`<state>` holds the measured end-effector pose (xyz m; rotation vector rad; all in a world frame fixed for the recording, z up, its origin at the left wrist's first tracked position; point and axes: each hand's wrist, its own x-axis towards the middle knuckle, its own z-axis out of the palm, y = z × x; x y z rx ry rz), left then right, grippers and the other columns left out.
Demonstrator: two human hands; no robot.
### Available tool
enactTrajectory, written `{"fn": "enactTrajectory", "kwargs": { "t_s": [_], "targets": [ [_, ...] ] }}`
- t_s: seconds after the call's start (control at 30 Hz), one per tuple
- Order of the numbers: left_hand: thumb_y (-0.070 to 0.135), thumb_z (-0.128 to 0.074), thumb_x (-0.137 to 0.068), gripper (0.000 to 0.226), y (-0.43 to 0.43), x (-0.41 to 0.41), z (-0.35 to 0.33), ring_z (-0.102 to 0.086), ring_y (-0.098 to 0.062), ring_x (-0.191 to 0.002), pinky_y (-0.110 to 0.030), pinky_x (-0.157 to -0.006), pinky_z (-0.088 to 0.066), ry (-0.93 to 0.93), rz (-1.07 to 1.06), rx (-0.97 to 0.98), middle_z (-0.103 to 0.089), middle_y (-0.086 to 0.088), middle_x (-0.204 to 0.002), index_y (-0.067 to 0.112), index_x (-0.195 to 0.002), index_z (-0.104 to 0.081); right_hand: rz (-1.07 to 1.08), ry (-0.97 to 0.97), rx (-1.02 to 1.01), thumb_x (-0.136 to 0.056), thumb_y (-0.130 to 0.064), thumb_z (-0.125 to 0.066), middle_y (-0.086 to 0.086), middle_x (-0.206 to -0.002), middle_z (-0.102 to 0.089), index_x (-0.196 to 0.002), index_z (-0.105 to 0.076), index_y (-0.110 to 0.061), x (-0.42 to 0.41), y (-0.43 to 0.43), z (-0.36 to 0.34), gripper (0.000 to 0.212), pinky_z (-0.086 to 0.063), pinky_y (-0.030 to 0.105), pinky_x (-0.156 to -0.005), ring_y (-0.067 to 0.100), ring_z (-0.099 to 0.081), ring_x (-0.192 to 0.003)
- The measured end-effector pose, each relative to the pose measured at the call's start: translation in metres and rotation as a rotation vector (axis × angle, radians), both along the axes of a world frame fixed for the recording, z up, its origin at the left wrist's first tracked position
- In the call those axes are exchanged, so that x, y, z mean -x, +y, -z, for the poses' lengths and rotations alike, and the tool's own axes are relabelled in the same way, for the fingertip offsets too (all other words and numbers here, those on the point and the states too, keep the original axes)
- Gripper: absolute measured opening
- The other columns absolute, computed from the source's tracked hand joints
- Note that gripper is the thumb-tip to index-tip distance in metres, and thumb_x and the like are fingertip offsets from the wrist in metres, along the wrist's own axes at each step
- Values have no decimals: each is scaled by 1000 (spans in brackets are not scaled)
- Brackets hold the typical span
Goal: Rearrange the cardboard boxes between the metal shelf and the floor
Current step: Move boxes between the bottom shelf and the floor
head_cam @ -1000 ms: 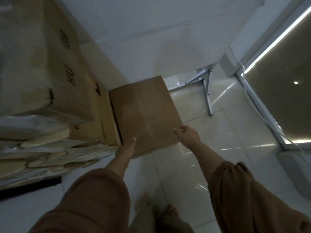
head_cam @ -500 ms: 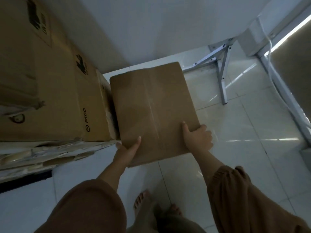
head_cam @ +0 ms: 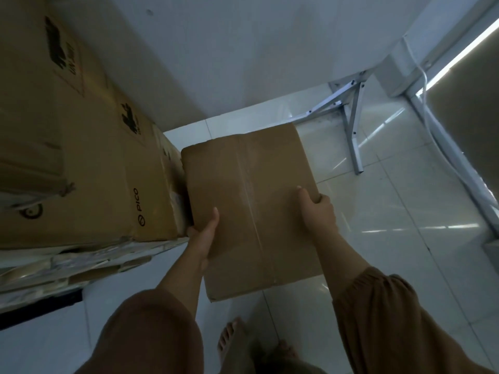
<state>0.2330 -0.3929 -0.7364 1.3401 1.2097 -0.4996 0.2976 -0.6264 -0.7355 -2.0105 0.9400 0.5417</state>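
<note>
Two hands grip one plain cardboard box (head_cam: 251,209) in the frame's middle: left hand (head_cam: 205,236) on its left edge, right hand (head_cam: 318,211) on its right edge, beside stacked boxes (head_cam: 81,147) at left.

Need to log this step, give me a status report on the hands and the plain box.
Left hand and right hand both clamped on plain box, one each side. Box beside stacked PICO box. Bare feet below it.
</note>
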Motion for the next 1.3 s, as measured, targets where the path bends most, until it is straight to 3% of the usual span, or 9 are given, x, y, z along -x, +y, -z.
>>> {"fn": "enactTrajectory", "kwargs": {
  "t_s": [0.2,0.5,0.6,0.73,0.83,0.97,1.03,1.23,1.3],
  "targets": [
    [70,-72,-67,124,-16,28,-40,-38,-31,-139,-48,-110,-37,34,20,66,-31,-6,-157,19,-158,-3,-9,46,187,-79,-80,-42,10,-141,-51,-143,-44,-19,24,-11,-49,89,-27,56,-112,37,-45,-129],
    [80,-77,-47,144,-37,67,-180,-41,-29,-137,-49,-112,-37,4,99,101,-36,-5,-155,21,-158,-6,29,60,295,-77,-82,-48,13,-144,-47,-143,-42,-15,76,-30,-208,94,-24,55,-112,39,-42,-132],
    [66,-79,-65,132,-38,86,-230,-42,-31,-137,-49,-111,-39,-28,103,83,-35,-7,-155,17,-158,1,68,32,276,-75,-82,-51,12,-144,-46,-143,-42,-15,103,-35,-265,96,-24,54,-112,38,-42,-132],
    [67,-80,-61,131,-41,116,-295,-42,-29,-137,-45,-110,-38,-132,142,40,-36,-5,-155,16,-158,-8,136,-7,255,-72,-82,-53,11,-145,-46,-144,-42,-16,145,-42,-328,97,-23,54,-112,37,-41,-133],
    [56,-77,-75,110,-43,142,-335,-45,-29,-134,-43,-107,-41,-185,136,-17,-40,-8,-151,11,-155,-17,207,-44,248,-70,-80,-59,14,-143,-47,-141,-43,-10,180,-50,-370,100,-28,52,-111,39,-43,-132],
    [52,-73,-81,91,-48,190,-392,-56,-25,-110,-34,-83,-46,-268,159,-56,-52,-8,-138,8,-147,-29,180,-128,251,-69,-78,-65,22,-142,-44,-142,-34,1,237,-58,-411,112,-37,54,-107,42,-42,-131],
    [50,-73,-82,88,-48,222,-414,-56,-25,-107,-33,-82,-44,-298,155,-84,-52,-8,-136,9,-146,-28,167,-154,224,-69,-75,-68,23,-143,-42,-142,-33,3,271,-59,-427,112,-38,52,-106,42,-42,-132],
    [58,-77,-74,104,-34,325,-459,-54,-28,-120,-33,-85,-44,-298,84,-88,-49,-8,-141,8,-149,-26,59,-168,149,-73,-65,-74,24,-144,-40,-142,-30,3,366,-46,-461,107,-42,49,-101,43,-46,-128],
    [80,-79,-46,129,-15,352,-461,-55,-27,-121,-34,-90,-47,-281,81,-66,-51,-3,-143,13,-148,-35,-3,-154,145,-73,-65,-73,24,-144,-40,-143,-29,4,388,-32,-470,108,-42,48,-100,42,-46,-128]
  ]
}}
